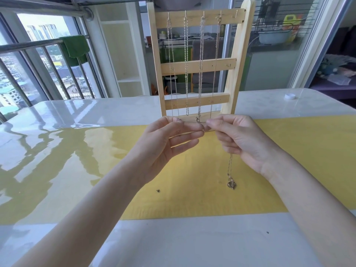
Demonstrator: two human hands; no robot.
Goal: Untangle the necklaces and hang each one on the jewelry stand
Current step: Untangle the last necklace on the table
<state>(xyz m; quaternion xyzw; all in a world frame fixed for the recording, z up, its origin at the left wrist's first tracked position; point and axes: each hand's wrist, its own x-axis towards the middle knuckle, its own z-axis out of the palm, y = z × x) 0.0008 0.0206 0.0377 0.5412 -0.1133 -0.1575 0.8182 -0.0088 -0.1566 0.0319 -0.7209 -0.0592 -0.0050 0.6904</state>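
Glossy white table (57,116) with a yellow mat (298,151) across the middle. Little white cap (290,96) sits at 2 o'clock, and a green towel (75,49) hangs on the balcony railing (28,45) around 10 o'clock.

stand (198,66): pale wood | mat (289,160): yellow | table (57,112): glossy white | towel (75,49): green

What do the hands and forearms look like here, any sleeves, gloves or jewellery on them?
Both forearms are bare right to the frame edge, so no sleeves show. The left hand and right hand wear no gloves. No watch or bracelet shows at either wrist. Nails look short and unpainted. There is a small glint near a left finger, but I cannot tell whether it is a ring or part of a chain.
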